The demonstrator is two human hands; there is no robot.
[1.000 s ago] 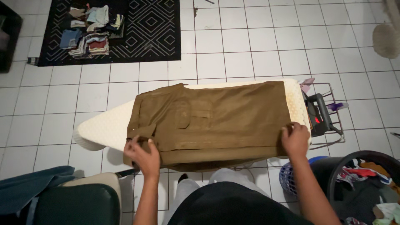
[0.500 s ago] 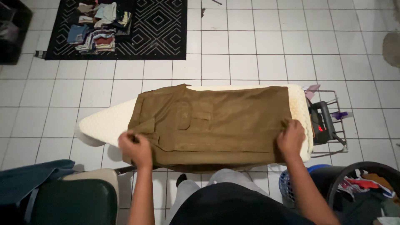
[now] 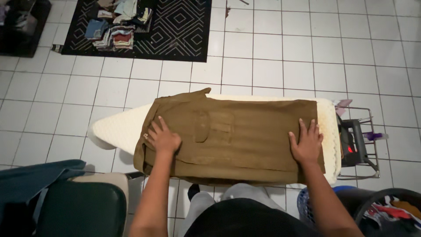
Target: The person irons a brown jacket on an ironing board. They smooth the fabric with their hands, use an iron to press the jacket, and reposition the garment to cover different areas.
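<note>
Two bare hands are laid flat, palms down and fingers spread, on a brown cotton garment with a flapped pocket [image 3: 232,134], so nothing is clasped by either grip. The garment is spread lengthwise over a cream padded ironing board [image 3: 115,127], covering most of its middle and square end, and its near hem is draped over the board's near edge. The left hand [image 3: 163,138] is pressed on the garment towards the board's tapered end, beside the flapped pocket, and a ring is seen on one finger. The right hand [image 3: 305,144] is pressed on the garment close to the board's square end, near its near edge. The tapered tip of the board is left bare past the left hand.

At the square end a wire iron rest [image 3: 366,145] is fixed, and a dark iron with a red light [image 3: 349,141] is set in it. Beyond the board's far edge a white tiled floor [image 3: 272,48] is seen, with a black patterned rug [image 3: 175,30] at the far left on which stacks of folded clothes [image 3: 118,26] are placed. Near the board's near left corner a dark green cushioned chair [image 3: 79,210] stands with a blue cloth [image 3: 30,180] draped on it. By the near right corner a round black basket of mixed clothes [image 3: 386,213] is placed, just beside a blue plastic basket [image 3: 305,204].
</note>
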